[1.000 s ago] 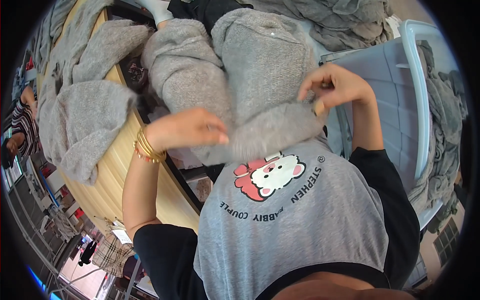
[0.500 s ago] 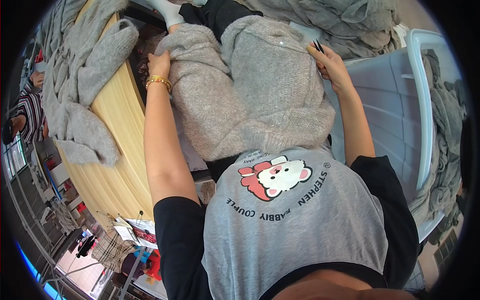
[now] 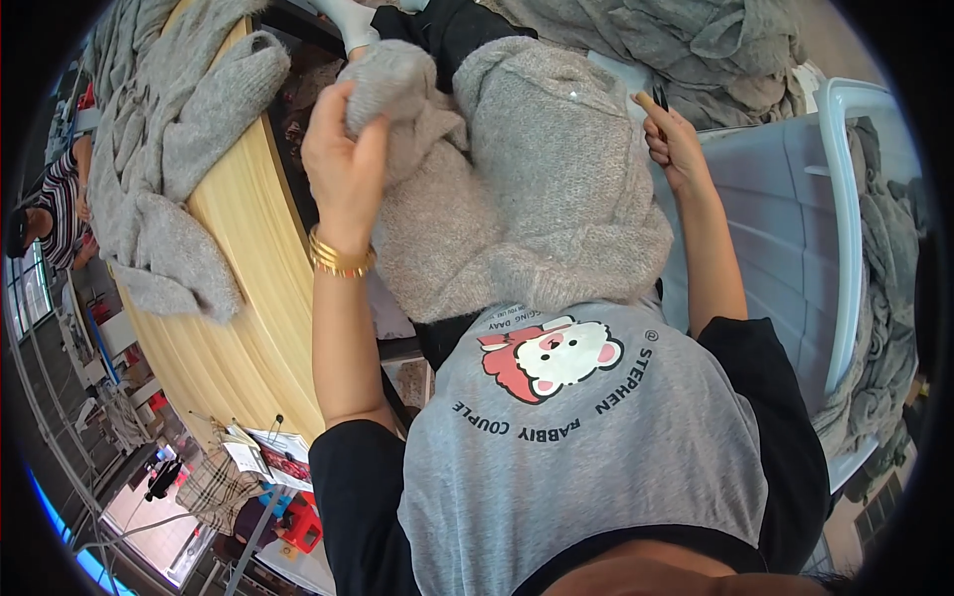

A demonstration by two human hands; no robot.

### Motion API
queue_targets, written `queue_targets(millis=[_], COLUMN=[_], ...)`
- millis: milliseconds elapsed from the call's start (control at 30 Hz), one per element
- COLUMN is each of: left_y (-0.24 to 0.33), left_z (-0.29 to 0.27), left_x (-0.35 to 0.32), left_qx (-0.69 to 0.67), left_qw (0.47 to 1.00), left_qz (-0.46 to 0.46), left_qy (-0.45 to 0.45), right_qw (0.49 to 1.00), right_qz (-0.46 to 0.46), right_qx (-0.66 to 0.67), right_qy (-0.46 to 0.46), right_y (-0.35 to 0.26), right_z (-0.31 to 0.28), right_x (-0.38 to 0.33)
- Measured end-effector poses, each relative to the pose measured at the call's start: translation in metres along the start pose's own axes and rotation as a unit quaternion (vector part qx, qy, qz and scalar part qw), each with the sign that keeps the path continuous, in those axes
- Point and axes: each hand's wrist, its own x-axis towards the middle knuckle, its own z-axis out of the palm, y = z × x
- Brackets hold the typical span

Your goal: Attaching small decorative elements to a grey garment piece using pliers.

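Observation:
A grey fuzzy knit sweater [image 3: 556, 149] lies across my lap, its ribbed edge nearest my body. My left hand [image 3: 343, 164] is raised at its left side, thumb and fingers around a lifted, bunched part of the knit; some fingertips are hidden behind it. Beyond the sweater's right edge, my right hand [image 3: 678, 147] is closed around a small black tool [image 3: 661, 96]. Two pointed prongs showed on it earlier; whether it is snips or tweezers I cannot tell. A yellowish cover sits on one finger of that hand.
On the left, more grey knitwear [image 3: 189, 169] lies over a pale wooden table [image 3: 263, 258]. At the right stands a light blue plastic bin [image 3: 765, 199], with grey knits [image 3: 874, 268] beyond its rim. Another knit pile [image 3: 696, 50] is at the far side. A person in stripes [image 3: 62, 204] is at far left.
My left hand has come up and nearer, lifting the left part of the sweater, which is now bunched. My right hand has shifted slightly right and down, off the sweater's edge, still with the black tool.

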Motion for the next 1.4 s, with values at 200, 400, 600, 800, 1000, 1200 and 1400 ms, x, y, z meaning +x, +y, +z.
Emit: queue_targets(millis=[200,400,600,800,1000,1200,1400], left_y=[0.072,0.080,0.080,0.049,0.016,-0.029,-0.071], left_z=[0.047,0.044,0.072,0.117,0.072,0.028,0.108], left_x=[-0.072,-0.055,0.007,-0.006,0.016,0.051,0.071], left_qx=[-0.032,0.144,0.137,0.174,0.254,0.537,0.115], left_qw=[0.947,0.839,0.947,0.913,0.916,0.816,0.972], left_qz=[0.156,0.045,0.147,0.245,0.078,-0.042,0.070], left_qy=[-0.278,-0.523,-0.252,-0.274,-0.301,-0.212,-0.190], right_qw=[0.988,0.956,0.941,0.779,0.952,0.949,0.870], right_qz=[0.102,0.139,0.101,0.410,0.132,0.092,-0.099], right_qx=[0.108,0.246,0.213,0.457,0.240,0.301,0.379], right_qy=[0.048,-0.077,-0.241,-0.129,-0.138,0.010,-0.298], right_y=[0.082,0.108,0.084,0.091,0.172,0.064,-0.033], right_z=[-0.017,-0.010,0.029,0.014,-0.051,-0.074,-0.090], right_x=[0.049,0.009,-0.031,-0.001,0.043,0.035,0.010])
